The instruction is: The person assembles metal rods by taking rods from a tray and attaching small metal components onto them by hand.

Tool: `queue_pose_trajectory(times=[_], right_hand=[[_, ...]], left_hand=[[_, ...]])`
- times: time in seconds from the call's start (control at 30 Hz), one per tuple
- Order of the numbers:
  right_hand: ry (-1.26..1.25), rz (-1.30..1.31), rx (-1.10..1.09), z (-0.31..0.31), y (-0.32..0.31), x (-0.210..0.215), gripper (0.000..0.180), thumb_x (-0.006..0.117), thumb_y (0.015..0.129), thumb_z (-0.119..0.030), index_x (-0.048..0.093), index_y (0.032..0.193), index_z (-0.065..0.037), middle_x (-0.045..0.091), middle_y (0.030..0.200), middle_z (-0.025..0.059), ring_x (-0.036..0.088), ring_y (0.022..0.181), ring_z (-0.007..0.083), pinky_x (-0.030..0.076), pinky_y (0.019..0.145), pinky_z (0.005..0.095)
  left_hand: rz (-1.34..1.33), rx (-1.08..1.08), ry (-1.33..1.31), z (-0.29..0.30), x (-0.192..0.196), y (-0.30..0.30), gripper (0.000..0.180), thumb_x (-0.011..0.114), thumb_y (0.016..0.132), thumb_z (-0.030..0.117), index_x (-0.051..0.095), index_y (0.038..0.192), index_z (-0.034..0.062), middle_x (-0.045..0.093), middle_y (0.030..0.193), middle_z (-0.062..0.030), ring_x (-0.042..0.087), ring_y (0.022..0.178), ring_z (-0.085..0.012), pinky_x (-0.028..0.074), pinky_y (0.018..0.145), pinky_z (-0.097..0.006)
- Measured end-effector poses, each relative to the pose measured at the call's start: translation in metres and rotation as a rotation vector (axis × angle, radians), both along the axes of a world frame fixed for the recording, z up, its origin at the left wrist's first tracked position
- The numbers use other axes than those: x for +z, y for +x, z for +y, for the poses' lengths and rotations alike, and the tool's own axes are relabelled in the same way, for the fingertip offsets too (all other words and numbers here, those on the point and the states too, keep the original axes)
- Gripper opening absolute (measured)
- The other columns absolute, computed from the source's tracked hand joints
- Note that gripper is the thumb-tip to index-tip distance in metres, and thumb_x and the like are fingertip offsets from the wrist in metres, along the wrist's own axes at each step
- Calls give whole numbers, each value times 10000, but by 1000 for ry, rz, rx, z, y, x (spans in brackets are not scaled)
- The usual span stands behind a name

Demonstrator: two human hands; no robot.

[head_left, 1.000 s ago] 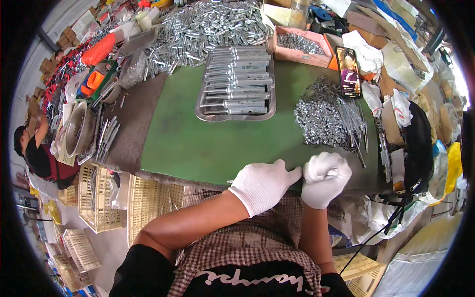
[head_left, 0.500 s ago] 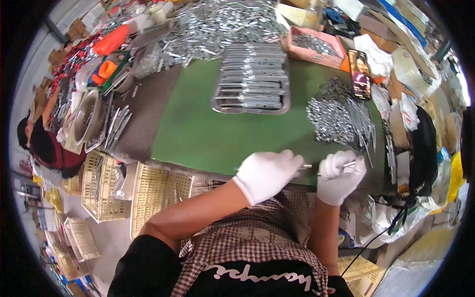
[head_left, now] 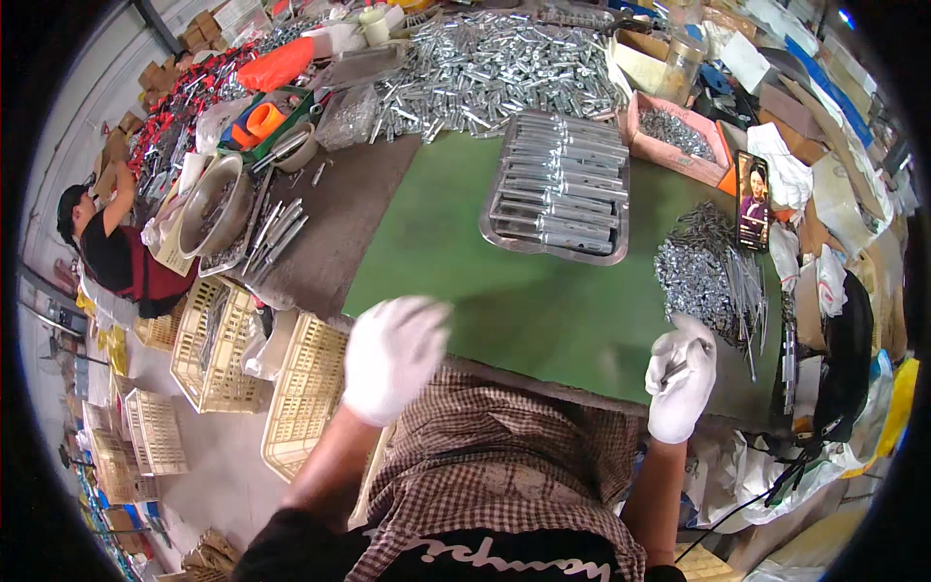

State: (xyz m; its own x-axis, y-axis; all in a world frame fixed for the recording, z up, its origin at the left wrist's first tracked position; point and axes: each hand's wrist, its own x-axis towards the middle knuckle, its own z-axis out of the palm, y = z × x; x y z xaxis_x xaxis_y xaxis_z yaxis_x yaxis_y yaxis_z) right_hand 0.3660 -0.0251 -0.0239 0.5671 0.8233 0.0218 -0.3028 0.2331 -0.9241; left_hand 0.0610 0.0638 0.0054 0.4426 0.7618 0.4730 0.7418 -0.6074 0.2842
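Observation:
Both my hands wear white gloves. My left hand (head_left: 396, 361) is over the near left edge of the green mat (head_left: 417, 262), its fingers smeared by motion, so whether it holds anything cannot be made out. Closed fingers mark my right hand (head_left: 682, 378), near the mat's front right edge; a short thin metal piece shows against the glove. Just beyond it lies a heap of small shiny metal parts (head_left: 690, 276), with thin metal rods (head_left: 745, 301) along its right side. A metal tray (head_left: 606, 258) farther back holds a row of silver metal tubes (head_left: 567, 179).
A large pile of metal pieces (head_left: 504, 68) covers the back. Beside the tray stand a pink box (head_left: 722, 173) of small parts and a propped phone (head_left: 753, 202). Left are a bowl (head_left: 215, 209), cream crates (head_left: 301, 398) below the table edge, and another person (head_left: 121, 242).
My hands have moved apart: the left swung leftward away from the right, which shifted slightly lower. The metal piece seen between them earlier no longer shows there. The whole view has shifted too.

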Motion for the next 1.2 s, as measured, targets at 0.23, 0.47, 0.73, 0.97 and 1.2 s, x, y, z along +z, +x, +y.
queue_pose_trajectory(times=[0.23, 0.47, 0.73, 0.97, 1.2], right_hand=[[-103, -81, 7, 1, -6, 6, 292, 424, 979, -194, 612, 1025, 24, 570, 774, 65, 404, 503, 53, 288, 432, 205], [-121, -88, 55, -2, -5, 4, 278, 431, 983, -175, 624, 1018, 22, 577, 781, 55, 407, 525, 45, 285, 449, 205], [-122, -143, 84, -13, -5, 12, 332, 435, 1008, -222, 603, 1163, 19, 626, 822, 80, 415, 491, 43, 309, 440, 193], [-311, -217, 83, -25, -14, 15, 398, 439, 1026, -277, 596, 1217, 36, 672, 824, 92, 389, 446, 33, 274, 420, 203], [-431, -125, 134, -34, -8, 36, 364, 481, 1010, -268, 633, 1129, 40, 670, 720, 49, 402, 463, 35, 305, 439, 211]], left_hand=[[198, -126, 49, 102, -1, 127, 305, 677, 844, 271, 572, 1069, 95, 642, 964, -112, 634, 900, -315, 489, 821, -441], [161, -247, -61, 121, -16, 127, 264, 698, 832, 244, 580, 1012, 92, 598, 989, -134, 598, 923, -334, 494, 798, -456], [-72, -418, -13, 72, 11, 121, 249, 677, 854, 188, 605, 1085, 130, 622, 927, -114, 628, 842, -321, 519, 738, -418], [296, -638, 85, 18, 10, 151, 184, 656, 839, 279, 574, 882, 120, 571, 772, -36, 624, 753, -228, 509, 652, -372], [144, -740, -67, 15, 9, 139, 244, 703, 812, 272, 624, 991, 125, 558, 765, -45, 615, 688, -239, 505, 634, -379]])
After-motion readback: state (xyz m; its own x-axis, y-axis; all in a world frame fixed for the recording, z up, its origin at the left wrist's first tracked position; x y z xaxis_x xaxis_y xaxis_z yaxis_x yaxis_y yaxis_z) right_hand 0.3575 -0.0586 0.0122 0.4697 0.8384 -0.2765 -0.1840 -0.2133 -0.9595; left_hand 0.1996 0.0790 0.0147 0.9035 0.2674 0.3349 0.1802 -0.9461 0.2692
